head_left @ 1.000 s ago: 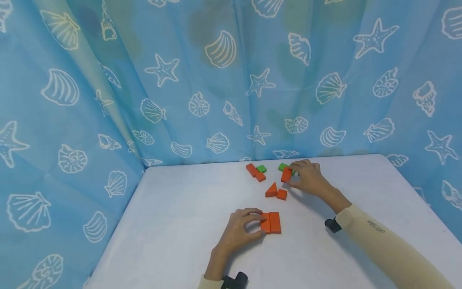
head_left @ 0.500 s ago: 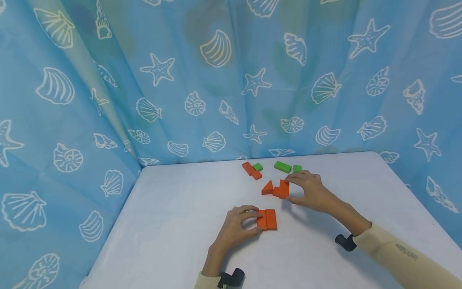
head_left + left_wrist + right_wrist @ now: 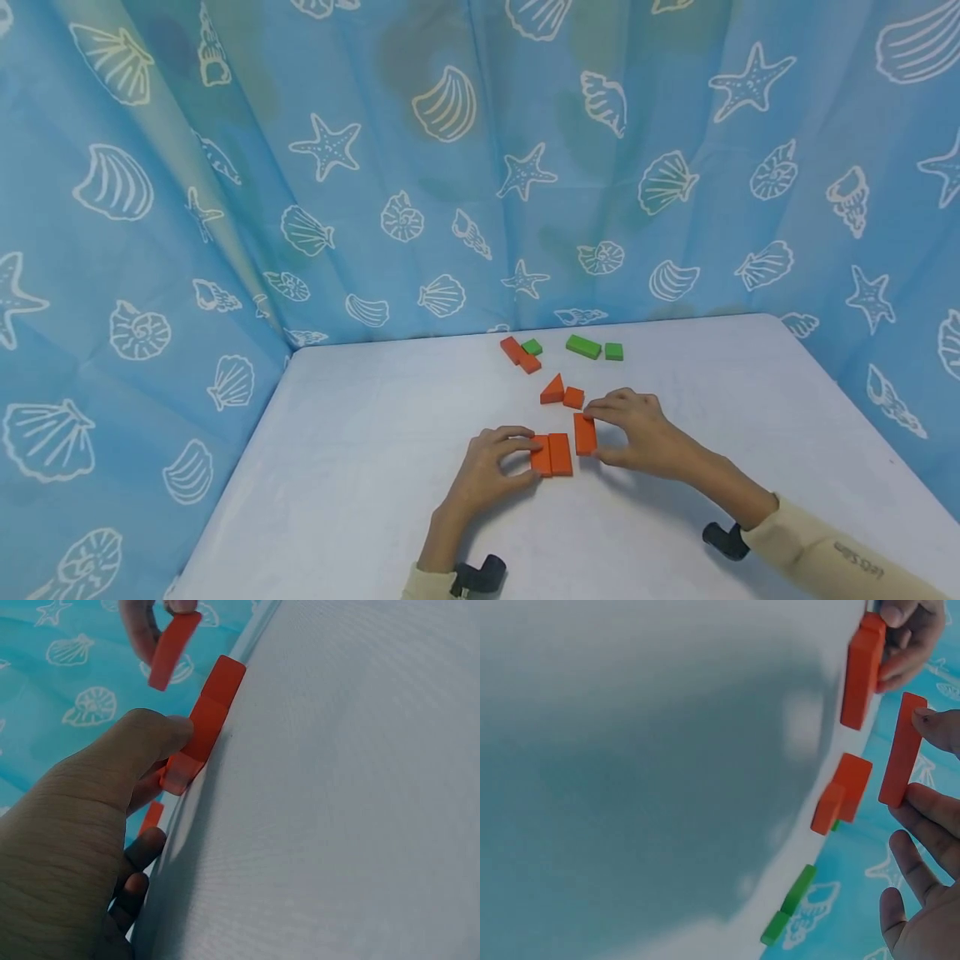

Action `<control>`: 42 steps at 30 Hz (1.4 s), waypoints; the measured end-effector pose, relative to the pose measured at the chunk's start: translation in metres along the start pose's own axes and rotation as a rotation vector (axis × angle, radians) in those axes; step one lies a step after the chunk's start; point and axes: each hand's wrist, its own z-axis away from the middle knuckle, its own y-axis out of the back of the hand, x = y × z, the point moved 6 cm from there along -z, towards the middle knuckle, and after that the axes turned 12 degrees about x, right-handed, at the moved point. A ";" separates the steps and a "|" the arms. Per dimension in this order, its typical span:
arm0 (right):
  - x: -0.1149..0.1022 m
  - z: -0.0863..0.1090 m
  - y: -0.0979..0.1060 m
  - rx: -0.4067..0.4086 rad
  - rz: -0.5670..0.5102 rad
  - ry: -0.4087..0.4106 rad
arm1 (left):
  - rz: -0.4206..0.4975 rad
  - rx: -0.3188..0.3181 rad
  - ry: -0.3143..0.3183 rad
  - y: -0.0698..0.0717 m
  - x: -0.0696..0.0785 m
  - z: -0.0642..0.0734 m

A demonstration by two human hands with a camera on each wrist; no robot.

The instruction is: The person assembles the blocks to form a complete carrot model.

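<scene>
Two flat red rectangular blocks lie side by side on the white table, a left block [image 3: 537, 460] and a right block [image 3: 561, 455]. My left hand [image 3: 486, 468] pinches the left block between thumb and fingers; the left wrist view shows its thumb [image 3: 176, 733] against the red side. Just right of this pair, my right hand [image 3: 641, 433] holds another red rectangular block [image 3: 585, 435] by its two ends. In the right wrist view that held block [image 3: 903, 750] is raised off the tabletop between thumb and fingertips, the other fingers spread.
Behind the pair stand a red triangular block [image 3: 553, 390] and a small red block [image 3: 573, 397]. Farther back lie two touching red blocks [image 3: 513, 350], a small green block [image 3: 532, 347], a long green block [image 3: 583, 347] and a green square block [image 3: 613, 352]. A blue curtain [image 3: 450, 208] hangs behind the table.
My right hand has carried its red block from beside the green blocks toward me, to the right of the red pair. The left hand stays on the left block.
</scene>
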 end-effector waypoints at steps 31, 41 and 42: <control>0.004 0.009 -0.033 -0.094 -0.010 -0.002 | -0.009 -0.003 0.012 0.002 0.000 -0.001; 0.012 -0.004 -0.019 -0.015 0.013 -0.070 | -0.013 0.007 -0.016 -0.001 -0.001 -0.001; 0.013 -0.007 -0.017 0.000 0.020 -0.075 | -0.013 0.005 -0.009 -0.001 -0.001 -0.001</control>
